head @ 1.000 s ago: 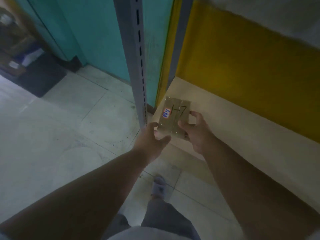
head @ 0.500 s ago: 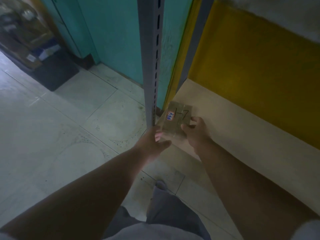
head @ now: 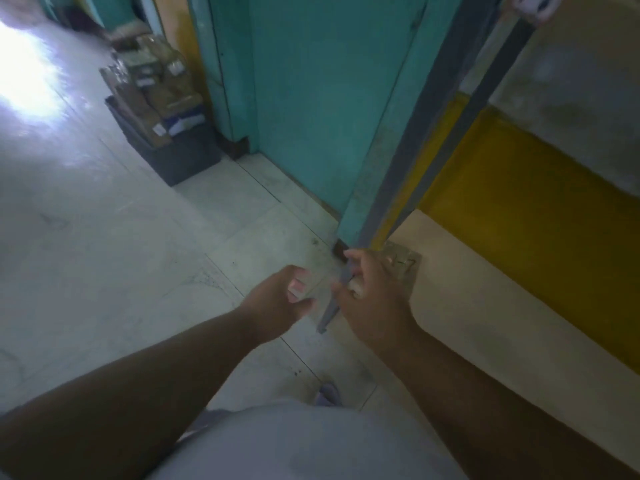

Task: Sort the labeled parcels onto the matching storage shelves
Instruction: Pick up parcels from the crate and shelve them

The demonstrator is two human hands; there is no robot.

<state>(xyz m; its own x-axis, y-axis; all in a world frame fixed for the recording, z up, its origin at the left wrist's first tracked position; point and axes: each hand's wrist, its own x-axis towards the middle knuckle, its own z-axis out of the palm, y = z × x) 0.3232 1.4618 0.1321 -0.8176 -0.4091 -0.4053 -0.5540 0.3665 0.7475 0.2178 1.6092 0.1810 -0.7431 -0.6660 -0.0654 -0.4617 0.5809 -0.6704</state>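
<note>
Shelf [head: 485, 327] corner: parcel [head: 403, 263] behind upright [head: 349, 271]

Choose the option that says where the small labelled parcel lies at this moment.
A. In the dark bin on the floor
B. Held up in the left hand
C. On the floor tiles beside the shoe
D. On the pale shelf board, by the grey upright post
D: the parcel lies flat on the shelf board, next to the post, beyond the right hand; the left hand holds nothing.
</note>
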